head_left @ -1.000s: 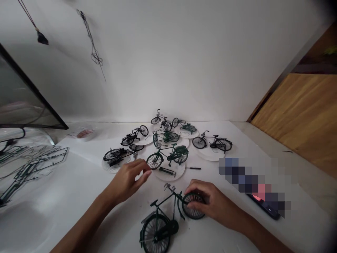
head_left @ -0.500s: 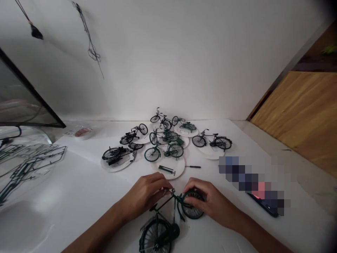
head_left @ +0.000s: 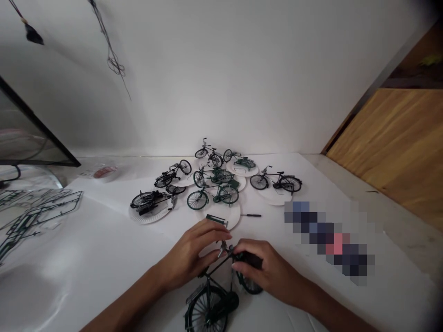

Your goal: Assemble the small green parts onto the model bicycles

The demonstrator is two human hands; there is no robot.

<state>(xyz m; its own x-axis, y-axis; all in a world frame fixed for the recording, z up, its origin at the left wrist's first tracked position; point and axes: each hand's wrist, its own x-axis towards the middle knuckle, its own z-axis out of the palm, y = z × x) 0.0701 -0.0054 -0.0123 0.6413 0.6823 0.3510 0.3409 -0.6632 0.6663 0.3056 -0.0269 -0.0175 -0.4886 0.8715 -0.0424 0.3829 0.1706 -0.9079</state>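
A dark green model bicycle [head_left: 216, 295] stands on the white table right in front of me. My left hand [head_left: 194, 253] is curled around its handlebar and top tube from the left, fingers closed. My right hand [head_left: 263, 272] wraps over the front wheel, fingers closed on it, so most of that wheel is hidden. The rear wheel sits nearest me at the bottom edge.
Several finished model bicycles [head_left: 212, 193] stand on white paper plates [head_left: 228, 216] further back. A small screwdriver [head_left: 252, 215] lies right of the plates. Green part frames [head_left: 38, 214] lie at the left under a monitor [head_left: 31, 133]. A blurred patch [head_left: 328, 240] covers something at the right.
My left hand came back from the plates to the handlebar of the near bicycle. My right hand shifted up over the front wheel. The view tilted slightly.
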